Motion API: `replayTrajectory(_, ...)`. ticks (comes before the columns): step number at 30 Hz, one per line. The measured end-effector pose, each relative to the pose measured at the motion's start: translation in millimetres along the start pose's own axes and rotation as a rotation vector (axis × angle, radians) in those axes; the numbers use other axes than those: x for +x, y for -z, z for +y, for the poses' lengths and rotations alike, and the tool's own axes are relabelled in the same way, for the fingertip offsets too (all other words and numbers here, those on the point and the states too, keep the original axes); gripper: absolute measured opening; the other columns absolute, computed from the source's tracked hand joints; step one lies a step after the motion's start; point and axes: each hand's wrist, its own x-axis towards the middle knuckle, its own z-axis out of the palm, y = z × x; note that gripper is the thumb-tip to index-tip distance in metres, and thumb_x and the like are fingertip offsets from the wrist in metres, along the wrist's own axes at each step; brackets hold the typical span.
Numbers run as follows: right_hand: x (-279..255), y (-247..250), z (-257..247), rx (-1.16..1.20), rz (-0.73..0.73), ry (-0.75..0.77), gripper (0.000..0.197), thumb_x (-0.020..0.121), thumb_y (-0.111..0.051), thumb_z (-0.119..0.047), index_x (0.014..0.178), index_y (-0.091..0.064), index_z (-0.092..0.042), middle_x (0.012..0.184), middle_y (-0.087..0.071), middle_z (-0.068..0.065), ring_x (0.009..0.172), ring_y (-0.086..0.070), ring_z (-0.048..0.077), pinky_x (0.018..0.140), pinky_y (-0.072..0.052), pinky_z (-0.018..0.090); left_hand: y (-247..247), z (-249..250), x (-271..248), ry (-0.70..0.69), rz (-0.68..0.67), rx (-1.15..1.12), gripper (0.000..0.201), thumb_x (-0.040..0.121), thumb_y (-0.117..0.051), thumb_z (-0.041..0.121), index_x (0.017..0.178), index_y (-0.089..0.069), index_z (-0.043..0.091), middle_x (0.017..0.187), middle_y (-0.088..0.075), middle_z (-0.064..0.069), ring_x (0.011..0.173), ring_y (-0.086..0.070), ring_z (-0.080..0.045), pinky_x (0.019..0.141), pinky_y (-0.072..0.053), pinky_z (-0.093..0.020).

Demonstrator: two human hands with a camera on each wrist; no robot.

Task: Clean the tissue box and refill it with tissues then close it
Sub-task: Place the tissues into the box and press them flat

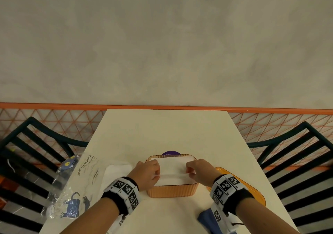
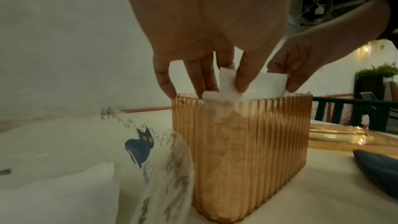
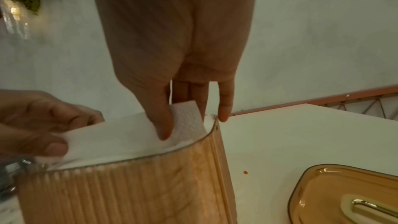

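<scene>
You stand at a cream rectangular tabletop [image 1: 180,129] pushed against a grey plaster wall [image 1: 162,35] with an orange trim strip, dark slatted chairs [image 1: 36,152] on both sides. The ribbed amber translucent tissue box [image 1: 171,190] stands upright near your edge of the tabletop, open top facing up, long axis running left to right across you. White tissues [image 1: 173,169] fill it to the rim. Your left hand [image 1: 146,174] pinches the top tissue at the box's left end, and your right hand [image 1: 200,170] pinches the same sheet at the right end. The amber lid [image 3: 344,197] lies flat just right of the box; a printed plastic tissue wrapper [image 1: 79,179] lies to its left.
</scene>
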Motion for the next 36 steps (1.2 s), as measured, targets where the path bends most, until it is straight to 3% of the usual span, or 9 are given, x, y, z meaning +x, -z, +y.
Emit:
replayTrajectory(5, 5, 5, 1, 0.024, -0.042, -0.06, 0.021, 0.092, -0.049, -0.015, 0.108, -0.06, -0.009, 0.094, -0.057, 0.007, 0.084, -0.048, 0.018, 0.073, -0.035, 0.023, -2, -6, -1, 0.066, -0.03, -0.135, 0.029, 0.093, -0.048, 0.029, 0.114, -0.061, 0.014, 0.123, -0.052, 0.009, 0.104, -0.058, -0.012, 0.101, -0.039, -0.03)
replayTrajectory(12, 17, 0, -2, 0.105, 0.031, -0.212, 0.023, 0.095, -0.047, -0.025, 0.11, -0.06, -0.013, 0.112, -0.064, 0.007, 0.105, -0.058, 0.024, 0.081, -0.042, 0.027, -3, 1, 12, 0.225, 0.047, -0.243, 0.027, 0.097, -0.043, 0.027, 0.099, -0.06, 0.007, 0.096, -0.046, 0.006, 0.101, -0.058, -0.021, 0.095, -0.044, -0.037)
replayTrajectory(17, 19, -4, -4, 0.115, 0.077, -0.268, 0.022, 0.094, -0.051, -0.026, 0.108, -0.061, -0.013, 0.109, -0.066, 0.007, 0.102, -0.06, 0.024, 0.073, -0.038, 0.025, -9, 9, 19, 0.249, 0.138, -0.159, 0.021, 0.095, -0.046, 0.027, 0.111, -0.052, 0.014, 0.115, -0.055, 0.0, 0.109, -0.052, -0.018, 0.095, -0.042, -0.035)
replayTrajectory(21, 19, -4, -4, 0.115, 0.084, -0.276, 0.023, 0.094, -0.051, -0.028, 0.109, -0.06, -0.013, 0.11, -0.066, 0.007, 0.102, -0.06, 0.024, 0.072, -0.037, 0.025, -20, 15, 10, 0.141, 0.262, 0.213, 0.061, 0.047, -0.087, 0.023, 0.1, -0.055, 0.028, 0.099, -0.063, 0.006, 0.092, -0.054, -0.016, 0.078, -0.044, -0.041)
replayTrajectory(24, 19, -4, -3, 0.112, 0.077, -0.274, 0.023, 0.093, -0.052, -0.029, 0.108, -0.06, -0.013, 0.108, -0.066, 0.007, 0.101, -0.06, 0.024, 0.073, -0.038, 0.025, -32, 24, 3, 0.033, 0.309, 0.406, 0.045, 0.03, -0.089, 0.013, 0.068, -0.068, 0.024, 0.087, -0.068, 0.003, 0.09, -0.044, -0.02, 0.075, -0.031, -0.039)
replayTrajectory(26, 19, -5, -3, 0.108, 0.074, -0.27, 0.022, 0.093, -0.053, -0.029, 0.107, -0.061, -0.013, 0.108, -0.066, 0.007, 0.1, -0.061, 0.024, 0.073, -0.04, 0.026, -34, 31, -5, 0.032, 0.28, 0.42, 0.034, 0.033, -0.088, 0.016, 0.059, -0.069, 0.024, 0.075, -0.066, 0.006, 0.081, -0.05, -0.018, 0.07, -0.036, -0.037)
replayTrajectory(30, 18, -5, -3, 0.101, 0.07, -0.25, 0.023, 0.093, -0.052, -0.03, 0.108, -0.061, -0.014, 0.108, -0.066, 0.007, 0.1, -0.061, 0.025, 0.078, -0.044, 0.027, -40, 36, -11, 0.031, 0.287, 0.361, 0.041, 0.03, -0.089, 0.018, 0.066, -0.07, 0.025, 0.063, -0.062, 0.007, 0.055, -0.06, -0.012, 0.053, -0.051, -0.03)
replayTrajectory(33, 11, -2, -1, 0.164, 0.075, -0.199, 0.026, 0.092, -0.053, -0.032, 0.109, -0.061, -0.013, 0.107, -0.066, 0.008, 0.1, -0.061, 0.025, 0.078, -0.043, 0.027, -44, 38, -12, 0.053, 0.327, 0.357, 0.055, 0.031, -0.088, 0.017, 0.084, -0.075, 0.02, 0.069, -0.067, 0.005, 0.057, -0.064, -0.014, 0.056, -0.054, -0.034)
replayTrajectory(36, -7, 1, 12, 0.268, 0.159, -0.102, 0.026, 0.092, -0.054, -0.028, 0.112, -0.06, -0.012, 0.098, -0.067, 0.007, 0.093, -0.061, 0.023, 0.076, -0.042, 0.023, -48, 40, -13, 0.096, 0.343, 0.359, 0.056, 0.03, -0.089, 0.014, 0.084, -0.075, 0.016, 0.072, -0.069, 0.002, 0.058, -0.066, -0.017, 0.06, -0.056, -0.037)
